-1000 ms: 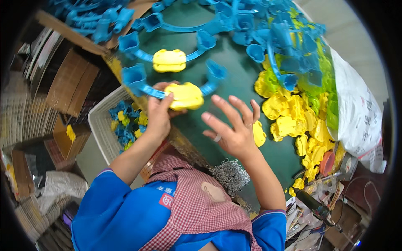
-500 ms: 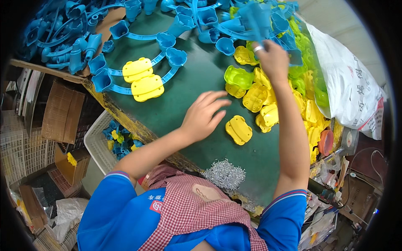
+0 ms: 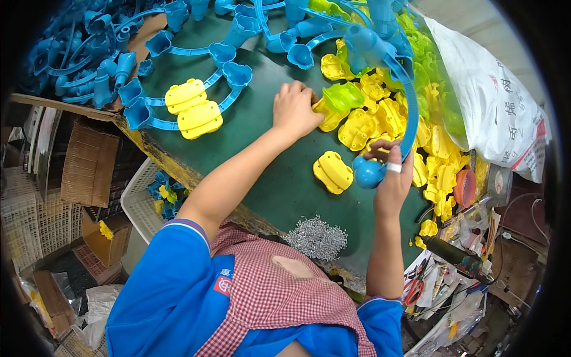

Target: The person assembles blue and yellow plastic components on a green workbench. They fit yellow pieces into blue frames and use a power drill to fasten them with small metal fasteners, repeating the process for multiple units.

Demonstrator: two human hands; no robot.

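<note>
My right hand (image 3: pixel 392 183) is closed round the near end of a blue curved plastic bar (image 3: pixel 410 110), beside its rounded knob (image 3: pixel 369 172). The bar arches up to the far right, over the heap. At the heap's left edge, my left hand (image 3: pixel 295 110) pinches a yellow plastic shell (image 3: pixel 329 116); its fingertips are partly hidden. A lime-green shell (image 3: pixel 343 97) lies against that yellow one. Between my hands and body, a separate yellow shell (image 3: pixel 333 172) rests on the green tabletop (image 3: pixel 267 172).
Two yellow shells (image 3: pixel 200 119) sit across blue curved bars (image 3: pixel 233 95) at left. Blue parts (image 3: pixel 77 59) pile up far left. Lime-green pieces (image 3: pixel 425 59) spill by a white sack (image 3: pixel 476 89). Small metal screws (image 3: pixel 317 238) lie near the front edge, a white basket (image 3: pixel 140 202) below.
My right hand has come back toward me with the blue curved bar, swinging its knob end near. My left hand has moved away from me and taken hold of a yellow shell.
</note>
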